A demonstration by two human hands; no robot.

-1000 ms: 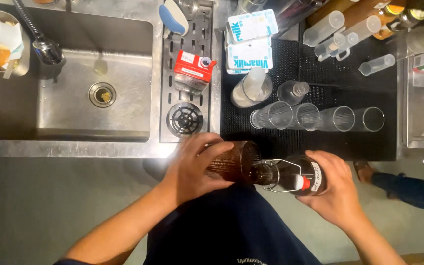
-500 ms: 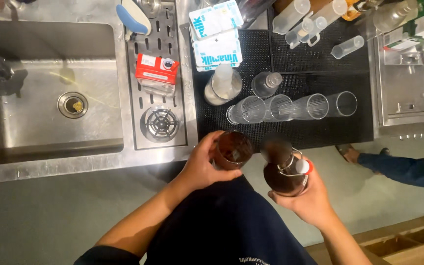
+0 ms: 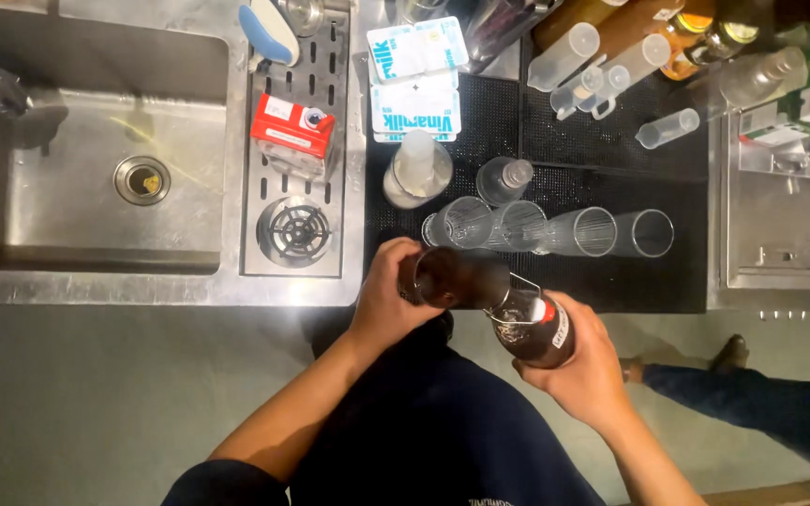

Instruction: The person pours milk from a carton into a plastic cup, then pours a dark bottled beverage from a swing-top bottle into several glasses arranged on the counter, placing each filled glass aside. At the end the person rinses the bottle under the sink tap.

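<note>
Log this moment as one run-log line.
left hand: holds dark glass | right hand: tilts brown swing-top bottle to it | behind: empty glasses

Warm, dim overhead light; glare on the steel sink (image 3: pixel 96 201) at upper left; edges bend slightly, dark corners

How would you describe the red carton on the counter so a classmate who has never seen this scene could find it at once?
Start at the steel sink on the left and move right to the slotted drain tray beside it. The red carton lies on that tray, above a round rinser grate. It is the only red box there; the cartons farther right are white and blue.
</note>
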